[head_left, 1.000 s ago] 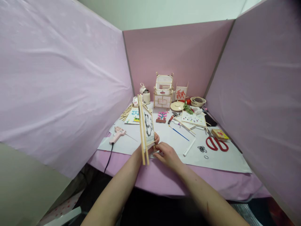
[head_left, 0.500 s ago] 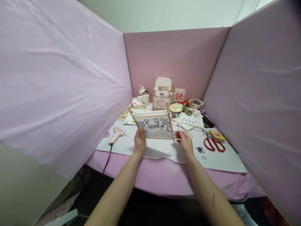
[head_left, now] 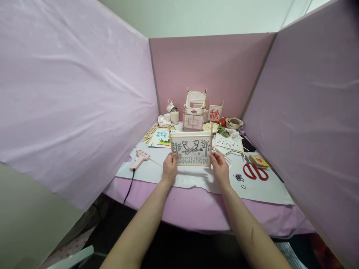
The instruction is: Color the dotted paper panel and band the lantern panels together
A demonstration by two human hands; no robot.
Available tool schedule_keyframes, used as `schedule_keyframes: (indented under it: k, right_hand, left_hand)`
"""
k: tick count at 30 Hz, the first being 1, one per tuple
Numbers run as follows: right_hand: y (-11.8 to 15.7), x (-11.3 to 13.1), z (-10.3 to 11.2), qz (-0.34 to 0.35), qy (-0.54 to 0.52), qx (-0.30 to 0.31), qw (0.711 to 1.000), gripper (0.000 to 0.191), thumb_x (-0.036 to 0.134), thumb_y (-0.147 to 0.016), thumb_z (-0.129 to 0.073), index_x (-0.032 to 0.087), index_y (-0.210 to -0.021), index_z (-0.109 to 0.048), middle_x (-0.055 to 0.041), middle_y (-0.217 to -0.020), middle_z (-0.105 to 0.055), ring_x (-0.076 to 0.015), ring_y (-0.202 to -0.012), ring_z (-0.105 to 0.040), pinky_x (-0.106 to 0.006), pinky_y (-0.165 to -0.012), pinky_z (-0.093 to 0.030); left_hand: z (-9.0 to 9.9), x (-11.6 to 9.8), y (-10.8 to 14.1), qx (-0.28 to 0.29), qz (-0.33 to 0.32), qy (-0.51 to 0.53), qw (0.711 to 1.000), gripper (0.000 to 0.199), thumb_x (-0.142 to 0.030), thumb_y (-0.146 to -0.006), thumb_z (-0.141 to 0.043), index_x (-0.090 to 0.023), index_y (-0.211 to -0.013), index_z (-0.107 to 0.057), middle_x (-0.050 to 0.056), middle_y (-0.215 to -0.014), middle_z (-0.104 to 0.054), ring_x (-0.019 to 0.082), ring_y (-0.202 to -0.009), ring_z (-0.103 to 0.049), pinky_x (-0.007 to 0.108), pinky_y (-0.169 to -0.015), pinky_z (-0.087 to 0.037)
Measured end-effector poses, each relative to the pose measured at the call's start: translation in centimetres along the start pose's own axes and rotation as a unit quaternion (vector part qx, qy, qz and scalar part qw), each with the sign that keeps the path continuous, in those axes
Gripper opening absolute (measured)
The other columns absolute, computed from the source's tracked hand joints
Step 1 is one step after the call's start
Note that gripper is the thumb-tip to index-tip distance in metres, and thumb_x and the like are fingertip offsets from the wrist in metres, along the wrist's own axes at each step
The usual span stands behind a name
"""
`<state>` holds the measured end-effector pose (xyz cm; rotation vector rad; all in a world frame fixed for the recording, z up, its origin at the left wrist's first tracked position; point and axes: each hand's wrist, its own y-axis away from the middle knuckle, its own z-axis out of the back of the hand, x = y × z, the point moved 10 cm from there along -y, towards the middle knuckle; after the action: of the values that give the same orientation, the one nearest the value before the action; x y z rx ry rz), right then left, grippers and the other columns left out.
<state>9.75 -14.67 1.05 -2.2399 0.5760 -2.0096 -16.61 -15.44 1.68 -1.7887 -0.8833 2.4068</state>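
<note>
A stick-framed drawing (head_left: 192, 148) of two birds on a branch, in black line on white, is held upright above the table between my hands. My left hand (head_left: 169, 168) grips its left stick near the lower corner. On the other side, the fingers of my right hand (head_left: 220, 167) close on the right stick, low down. Under the frame lies a white sheet (head_left: 190, 180) that covers the table. Behind the drawing, a colourful picture sheet (head_left: 161, 138) is partly hidden.
A pink glue gun (head_left: 139, 159) with a black cord lies at left. Red-handled scissors (head_left: 255, 172), a yellow box (head_left: 259, 161) and black rubber bands (head_left: 239, 178) are at right. Farther back stand a small stick-built structure (head_left: 194, 112), a jar (head_left: 174, 116) and a bowl (head_left: 234, 123).
The drawing has gone from tilted to nearly level and faces me squarely. My right hand, with fingers apart beside the frame before, has closed on its right stick.
</note>
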Motion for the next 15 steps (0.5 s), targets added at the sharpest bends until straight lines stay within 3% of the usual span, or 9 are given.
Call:
schedule_keyframes:
  k: [4,8,12,15]
  right_hand:
    - [0.1,0.7,0.0,0.03,0.034,0.001,0.999,0.037,0.05,-0.082,-0.06,0.017,-0.099,-0.062,-0.0052,-0.092,-0.065,-0.0194,-0.083,-0.056,-0.031,-0.077,-0.044]
    - [0.3,1.5,1.0,0.057,0.105,-0.034,0.992,0.034,0.051,-0.087,-0.052,0.019,-0.088,-0.062,-0.0005,-0.076,-0.058,-0.0164,-0.071,-0.049,-0.027,-0.066,-0.038]
    - [0.0,0.2,1.1,0.021,0.12,-0.019,0.992,0.037,0.054,-0.086,-0.052,0.019,-0.076,-0.059,0.0021,-0.064,-0.051,-0.0147,-0.063,-0.044,-0.026,-0.058,-0.034]
    - [-0.3,-2.1,0.6,-0.049,0.068,0.011,0.996,0.038,0.056,-0.082,-0.056,0.019,-0.081,-0.063,0.0008,-0.065,-0.057,-0.0156,-0.062,-0.048,-0.027,-0.057,-0.037]
  left_hand:
    - [-1.3,-0.2,0.6,0.043,-0.001,0.008,0.999,0.029,-0.039,-0.089,-0.053,-0.018,-0.069,-0.052,-0.003,-0.061,-0.047,0.013,-0.06,-0.041,0.025,-0.059,-0.03]
    - [-1.8,-1.8,0.5,0.087,-0.011,0.033,0.996,0.026,-0.041,-0.088,-0.055,-0.016,-0.082,-0.06,0.001,-0.073,-0.059,0.015,-0.069,-0.051,0.024,-0.063,-0.038]
    - [0.8,-5.9,-1.9,0.051,-0.072,0.108,0.99,0.029,-0.038,-0.092,-0.049,-0.021,-0.113,-0.056,0.005,-0.099,-0.062,0.015,-0.088,-0.059,0.028,-0.079,-0.047]
    - [2.9,-9.4,-3.5,0.038,-0.135,0.16,0.977,0.031,-0.034,-0.089,-0.055,-0.023,-0.119,-0.053,0.005,-0.102,-0.062,0.015,-0.088,-0.062,0.031,-0.083,-0.052]
